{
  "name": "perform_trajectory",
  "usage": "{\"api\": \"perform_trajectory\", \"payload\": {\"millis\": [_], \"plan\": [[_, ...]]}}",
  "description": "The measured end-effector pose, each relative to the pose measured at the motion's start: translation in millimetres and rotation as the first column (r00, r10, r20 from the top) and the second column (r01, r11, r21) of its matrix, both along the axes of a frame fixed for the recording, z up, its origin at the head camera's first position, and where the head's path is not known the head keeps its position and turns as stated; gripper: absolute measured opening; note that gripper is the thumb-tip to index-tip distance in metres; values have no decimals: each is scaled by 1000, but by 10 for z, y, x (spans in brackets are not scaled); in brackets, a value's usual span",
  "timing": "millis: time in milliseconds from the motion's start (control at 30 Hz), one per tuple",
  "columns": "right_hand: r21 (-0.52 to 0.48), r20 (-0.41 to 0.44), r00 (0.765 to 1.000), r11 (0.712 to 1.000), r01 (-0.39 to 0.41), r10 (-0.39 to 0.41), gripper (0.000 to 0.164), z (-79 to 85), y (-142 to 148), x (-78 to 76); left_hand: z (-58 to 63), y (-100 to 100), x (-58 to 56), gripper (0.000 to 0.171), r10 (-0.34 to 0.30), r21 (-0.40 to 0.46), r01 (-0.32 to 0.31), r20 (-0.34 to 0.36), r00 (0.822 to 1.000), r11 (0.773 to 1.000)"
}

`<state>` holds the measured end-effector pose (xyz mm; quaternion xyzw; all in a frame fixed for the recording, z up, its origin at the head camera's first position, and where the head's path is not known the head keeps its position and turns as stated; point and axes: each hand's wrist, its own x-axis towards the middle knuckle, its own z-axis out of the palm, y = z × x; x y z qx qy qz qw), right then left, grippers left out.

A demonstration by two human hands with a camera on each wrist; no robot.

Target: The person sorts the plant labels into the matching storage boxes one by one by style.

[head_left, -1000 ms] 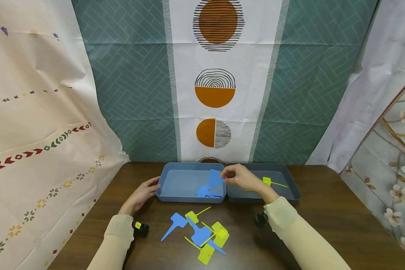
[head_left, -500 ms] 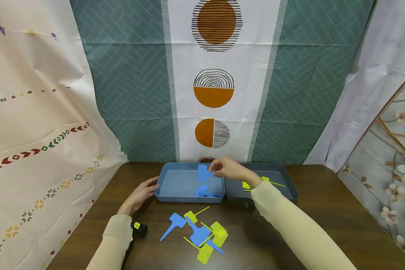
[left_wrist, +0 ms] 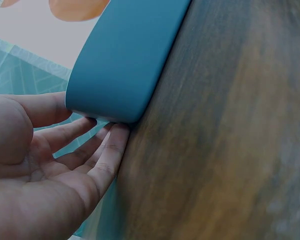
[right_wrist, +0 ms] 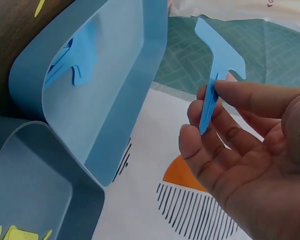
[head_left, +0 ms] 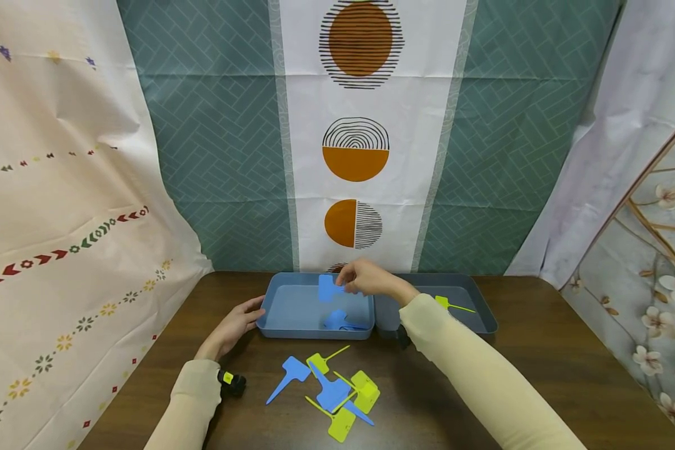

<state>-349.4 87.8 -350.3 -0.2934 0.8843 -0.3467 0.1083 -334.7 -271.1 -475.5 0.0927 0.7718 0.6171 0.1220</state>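
My right hand (head_left: 365, 278) pinches a blue T-shaped plant label (head_left: 327, 288) by its stem over the blue tray (head_left: 292, 332). In the right wrist view, the label (right_wrist: 220, 57) shows its broad head pointing away from the thumb and fingertips. Several blue plant labels (head_left: 337, 320) lie in the tray's front right part. At the tray's left end, my left hand (head_left: 233, 328) rests with extended fingers touching its outer wall. In the left wrist view, those fingers (left_wrist: 107, 160) meet the tray's rounded corner (left_wrist: 120, 75).
A dark grey tray (head_left: 480, 312) with yellow-green labels (head_left: 442, 302) stands right against the blue one, partly hidden by my right arm. Before the trays, blue labels (head_left: 333, 395) and yellow-green labels (head_left: 342, 425) lie overlapping on the wooden table (head_left: 427, 412). A patterned cloth (head_left: 236, 156) hangs behind.
My right hand has moved left with the blue plant label, from the shared edge of the trays to over the blue tray. My left hand stays at the tray's end.
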Motion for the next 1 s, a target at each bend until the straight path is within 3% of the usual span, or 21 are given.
{"api": "perform_trajectory", "payload": {"millis": [500, 1000], "plan": [[49, 9, 1000, 999, 3, -4, 18, -43, -131, -49, -20, -13, -7, 58, 8, -2, -8, -5, 1000, 1000], [72, -24, 1000, 997, 13, -12, 20, -44, -82, -35, -2, 3, -1, 57, 7, -3, -7, -10, 1000, 1000]]}}
